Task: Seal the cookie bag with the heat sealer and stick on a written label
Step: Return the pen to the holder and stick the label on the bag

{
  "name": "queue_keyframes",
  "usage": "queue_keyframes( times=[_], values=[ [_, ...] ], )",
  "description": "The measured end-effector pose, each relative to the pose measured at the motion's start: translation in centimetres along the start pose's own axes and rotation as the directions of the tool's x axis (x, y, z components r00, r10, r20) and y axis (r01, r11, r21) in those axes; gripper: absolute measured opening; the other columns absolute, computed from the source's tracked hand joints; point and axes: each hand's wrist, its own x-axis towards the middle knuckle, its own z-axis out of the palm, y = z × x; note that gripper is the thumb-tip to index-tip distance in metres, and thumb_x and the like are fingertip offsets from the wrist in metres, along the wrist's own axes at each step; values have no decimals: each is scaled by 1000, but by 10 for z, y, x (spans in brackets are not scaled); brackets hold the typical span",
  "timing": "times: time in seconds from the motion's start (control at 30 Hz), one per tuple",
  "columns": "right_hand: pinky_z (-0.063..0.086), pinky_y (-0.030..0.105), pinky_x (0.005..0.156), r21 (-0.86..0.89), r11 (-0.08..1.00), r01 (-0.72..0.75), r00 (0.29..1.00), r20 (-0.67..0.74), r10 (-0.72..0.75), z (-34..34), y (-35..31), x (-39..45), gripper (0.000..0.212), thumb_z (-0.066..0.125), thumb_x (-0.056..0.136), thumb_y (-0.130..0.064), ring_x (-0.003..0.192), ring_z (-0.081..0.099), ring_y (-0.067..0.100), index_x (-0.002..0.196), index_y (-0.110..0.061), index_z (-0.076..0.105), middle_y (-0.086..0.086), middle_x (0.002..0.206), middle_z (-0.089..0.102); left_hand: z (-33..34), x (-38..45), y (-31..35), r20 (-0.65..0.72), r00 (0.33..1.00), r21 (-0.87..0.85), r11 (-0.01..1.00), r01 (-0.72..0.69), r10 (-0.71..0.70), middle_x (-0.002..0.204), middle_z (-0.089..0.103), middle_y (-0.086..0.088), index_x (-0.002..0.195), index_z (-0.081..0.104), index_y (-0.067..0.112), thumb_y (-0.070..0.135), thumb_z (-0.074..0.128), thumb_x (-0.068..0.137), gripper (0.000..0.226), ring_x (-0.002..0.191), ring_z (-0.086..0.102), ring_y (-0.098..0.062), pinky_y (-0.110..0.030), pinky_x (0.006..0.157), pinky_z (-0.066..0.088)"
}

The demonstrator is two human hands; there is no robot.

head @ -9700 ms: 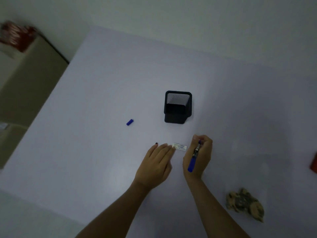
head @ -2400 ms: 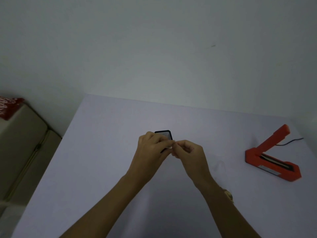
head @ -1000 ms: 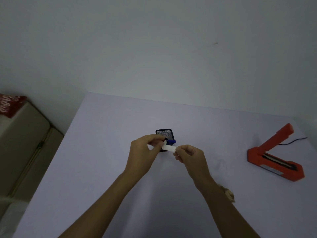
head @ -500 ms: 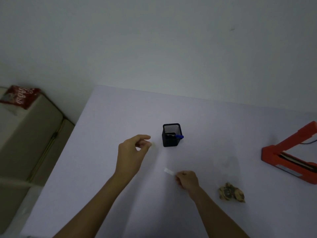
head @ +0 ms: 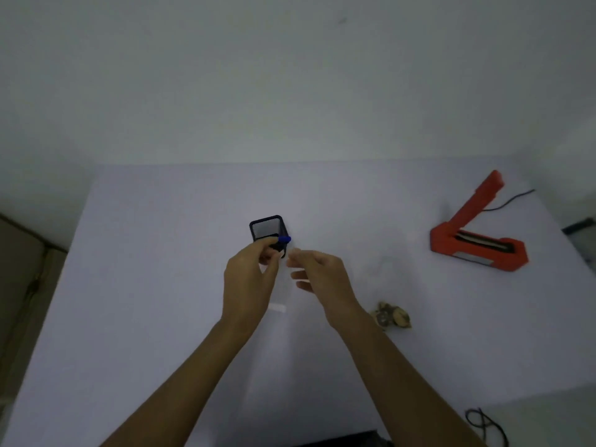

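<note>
Both hands hover over the pale worktop [head: 145, 285], just in front of the black mesh pen holder [head: 267, 228] with its blue pen [head: 284, 239]. The left hand [head: 250, 279] has fingers [head: 269, 245] curled, apparently pinching something small, though I cannot tell what. The right hand [head: 322, 279] has fingers loosely apart, empty. A small white paper strip [head: 278, 308], probably the label or its backing, lies below the fingers. The clear cookie bag [head: 392, 319] sits right of the wrist, the open red heat sealer [head: 477, 243] well beyond.

cookie bag [head: 392, 318]: clear, cookies inside, lying flat on the surface, right of centre | heat sealer [head: 477, 240]: red, arm raised open, far right, well apart from bag | label [head: 278, 308]: small white strip lying on the surface between the forearms
</note>
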Motion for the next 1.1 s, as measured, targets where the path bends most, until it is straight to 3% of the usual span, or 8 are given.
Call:
queue_keyframes(
  times=[0.2, 0.33, 0.47, 0.57, 0.67, 0.83, 0.9, 1.1],
  values=[
    [59, 32, 82, 114, 989, -89, 996, -16, 92, -56, 12, -2, 34, 65, 88, -43, 88, 72, 15, 101, -13, 73, 1, 94, 76, 56, -14, 37, 97, 982, 19, 987, -162, 160, 94, 73, -5, 112, 68, 9, 6, 70, 83, 29, 77, 59, -5, 3, 79, 36],
    [57, 29, 80, 154, 980, -126, 992, 2, 127, -106, 27, 4, 27, 66, 88, -35, 90, 72, 16, 101, -13, 73, 2, 95, 76, 98, -27, 57, 173, 977, 18, 991, -131, 125, 99, 72, -1, 121, 62, 14, 7, 67, 85, 38, 82, 65, -13, -30, 90, 47],
    [55, 26, 69, 145, 973, -180, 979, -69, 192, -161, 52, 19, 13, 65, 90, -22, 79, 71, 18, 93, -12, 73, 4, 88, 76, 140, -32, 69, 224, 974, -52, 998, -25, 36, 99, 68, 11, 121, 61, 19, 7, 61, 88, 35, 85, 60, -2, -4, 88, 38],
    [54, 27, 63, 71, 968, -239, 952, -180, 248, -199, 77, 44, 10, 64, 89, -15, 69, 67, 17, 84, -10, 72, 10, 83, 75, 172, -23, 61, 249, 967, -48, 996, 74, -60, 98, 70, 7, 111, 66, 20, 8, 59, 89, 26, 83, 60, -1, -7, 76, 47],
    [53, 28, 62, -68, 962, -265, 937, -252, 241, -223, 106, 71, 12, 63, 88, -19, 63, 63, 14, 81, -13, 71, 8, 80, 73, 203, -11, 40, 322, 938, 44, 991, 123, -130, 107, 68, 2, 111, 66, 18, 7, 56, 90, 26, 91, 59, -8, -22, 84, 49],
    [50, 26, 61, -254, 940, -229, 963, -201, 180, -225, 130, 112, 16, 64, 87, -24, 67, 62, 16, 80, -10, 71, 5, 74, 69, 239, 10, 12, 485, 867, 229, 973, 3, -117, 125, 62, -3, 119, 62, 16, 5, 50, 93, 31, 115, 52, -21, -20, 97, 36],
    [45, 21, 57, -300, 930, -213, 969, -187, 161, -221, 133, 123, 17, 66, 86, -24, 67, 61, 14, 80, -9, 71, 3, 73, 68, 249, 16, 6, 542, 831, 259, 966, -25, -124, 124, 61, -5, 119, 63, 14, 5, 49, 93, 30, 115, 52, -23, -25, 98, 38],
    [50, 29, 64, -387, 897, -213, 971, -186, 151, -218, 140, 139, 21, 68, 84, -24, 73, 65, 21, 81, -4, 70, 9, 78, 71, 274, 29, -8, 614, 776, 306, 950, -67, -143, 112, 63, -9, 109, 66, 11, 11, 48, 94, 24, 105, 54, -25, -31, 90, 44]
  ],
)
